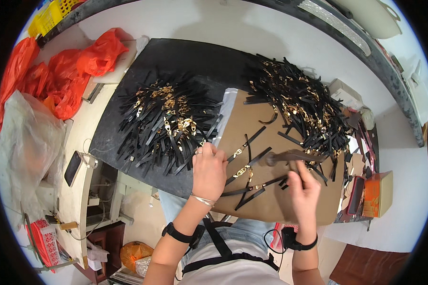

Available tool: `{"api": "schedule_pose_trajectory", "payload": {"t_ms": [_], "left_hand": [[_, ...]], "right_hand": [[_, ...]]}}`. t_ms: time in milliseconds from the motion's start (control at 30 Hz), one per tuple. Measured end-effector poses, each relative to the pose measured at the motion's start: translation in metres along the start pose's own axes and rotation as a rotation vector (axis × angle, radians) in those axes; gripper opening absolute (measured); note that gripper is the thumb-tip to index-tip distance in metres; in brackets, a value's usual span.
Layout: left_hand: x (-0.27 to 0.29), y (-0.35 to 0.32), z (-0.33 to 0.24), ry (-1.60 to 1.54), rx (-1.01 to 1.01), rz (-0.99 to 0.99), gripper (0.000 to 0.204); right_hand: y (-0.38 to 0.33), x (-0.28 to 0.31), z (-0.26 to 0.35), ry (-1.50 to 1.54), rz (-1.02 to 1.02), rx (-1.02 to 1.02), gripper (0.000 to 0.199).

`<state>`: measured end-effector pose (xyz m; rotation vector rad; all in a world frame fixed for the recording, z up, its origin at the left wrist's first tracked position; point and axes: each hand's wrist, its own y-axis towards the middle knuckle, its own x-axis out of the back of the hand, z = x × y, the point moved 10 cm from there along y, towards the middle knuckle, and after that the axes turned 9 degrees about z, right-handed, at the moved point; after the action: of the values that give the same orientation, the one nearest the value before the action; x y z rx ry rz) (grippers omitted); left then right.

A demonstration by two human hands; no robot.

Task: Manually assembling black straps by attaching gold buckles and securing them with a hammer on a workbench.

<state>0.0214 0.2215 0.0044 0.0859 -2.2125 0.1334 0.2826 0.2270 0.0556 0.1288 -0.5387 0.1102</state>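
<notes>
My right hand point(305, 187) is closed around a hammer point(295, 155), whose head points left over the brown mat point(314, 202). My left hand point(209, 171) is curled at the near right edge of a pile of black straps with gold buckles point(169, 118). A black strap with a gold fitting point(203, 142) shows at its fingertips; the rest of its grip is hidden. Between my hands several loose straps lie crossed, among them a strap with a gold buckle point(241, 171) and a strap with a gold clasp point(257, 187).
A larger strap heap point(299, 104) covers the mat's far right. Beyond it stands a white box point(345, 94). A phone point(355, 194) and an orange box point(378, 194) are at the right edge. Red plastic bags point(76, 66) and another phone point(72, 168) lie on the left-hand table.
</notes>
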Motion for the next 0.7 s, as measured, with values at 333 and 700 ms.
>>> {"api": "schedule_pose_trajectory", "payload": {"t_ms": [333,700], "left_hand": [[-0.029,-0.022,-0.045,0.128,-0.190,0.174,0.118],[-0.044,-0.007,-0.047,-0.009,-0.051,0.107,0.054]], "right_hand": [[-0.070,0.083,-0.112,0.361,-0.288,-0.289,0.044],[-0.087,0.082,-0.157,0.567,-0.265,-0.347,0.051]]}}
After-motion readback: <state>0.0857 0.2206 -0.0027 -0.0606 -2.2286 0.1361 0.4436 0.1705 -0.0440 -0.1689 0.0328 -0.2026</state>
